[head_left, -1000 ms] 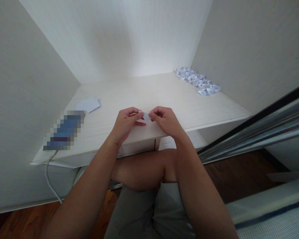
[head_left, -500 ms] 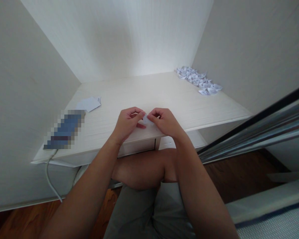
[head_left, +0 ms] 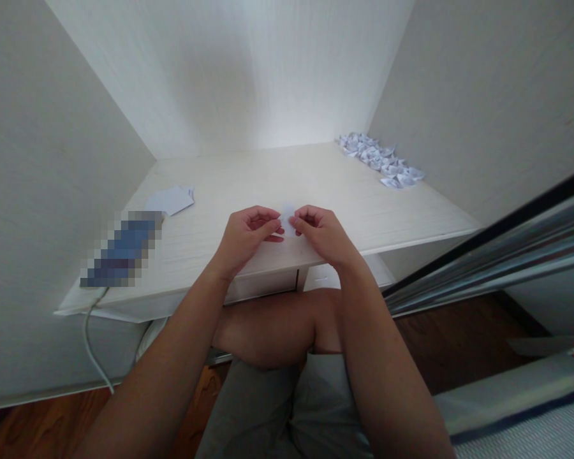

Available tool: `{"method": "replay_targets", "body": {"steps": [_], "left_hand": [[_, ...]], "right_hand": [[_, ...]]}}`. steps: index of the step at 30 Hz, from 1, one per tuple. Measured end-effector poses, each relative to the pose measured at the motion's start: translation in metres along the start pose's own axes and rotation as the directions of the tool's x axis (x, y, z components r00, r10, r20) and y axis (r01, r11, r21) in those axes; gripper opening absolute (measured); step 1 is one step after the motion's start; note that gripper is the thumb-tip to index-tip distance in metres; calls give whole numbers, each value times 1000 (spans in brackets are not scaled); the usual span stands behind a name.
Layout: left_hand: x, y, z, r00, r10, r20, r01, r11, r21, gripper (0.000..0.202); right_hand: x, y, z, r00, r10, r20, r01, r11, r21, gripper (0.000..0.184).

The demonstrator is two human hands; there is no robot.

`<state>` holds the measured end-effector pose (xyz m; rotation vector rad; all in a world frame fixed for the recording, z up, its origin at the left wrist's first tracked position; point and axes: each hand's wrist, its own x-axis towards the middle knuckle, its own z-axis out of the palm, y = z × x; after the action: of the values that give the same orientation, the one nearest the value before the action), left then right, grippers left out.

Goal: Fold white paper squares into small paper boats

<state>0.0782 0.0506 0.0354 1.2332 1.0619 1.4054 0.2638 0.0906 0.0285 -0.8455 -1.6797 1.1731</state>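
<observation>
Between my two hands, above the front part of the white desk [head_left: 249, 178], is a small piece of white paper [head_left: 287, 221], blurred at its upper edge. My right hand [head_left: 316, 231] pinches its right side between thumb and fingers. At the paper's left edge, my left hand [head_left: 252, 234] has its thumb and fingertips closed on it, the lower fingers a little apart. How the paper is folded cannot be made out.
Several folded white paper pieces [head_left: 380, 159] lie heaped along the desk's back right. At the left are flat sheets of white paper [head_left: 175, 199] and a pixelated blue device [head_left: 124, 248]. A pale cable [head_left: 92, 347] hangs off the left front edge.
My hands have moved slightly apart, the right one shifting right. More of the white paper shows between them, and it now stands more upright.
</observation>
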Motion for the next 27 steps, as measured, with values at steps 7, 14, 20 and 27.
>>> {"method": "replay_targets", "body": {"steps": [7,14,20,27], "left_hand": [[0,0,0,998,29,49,-22,991,-133,23],[-2,2,1,982,48,182,-28,993,-111,24],[-2,0,1,986,83,142,-68,991,-111,23],[1,-3,-3,987,142,77,-137,988,-65,24]], "right_hand": [[-2,-2,-3,999,29,30,-32,996,89,22],[-5,-5,-1,1000,19,-14,-16,974,228,10],[-6,-7,0,1000,-23,22,16,961,275,9],[-8,0,-5,998,-7,61,-13,945,328,24]]}}
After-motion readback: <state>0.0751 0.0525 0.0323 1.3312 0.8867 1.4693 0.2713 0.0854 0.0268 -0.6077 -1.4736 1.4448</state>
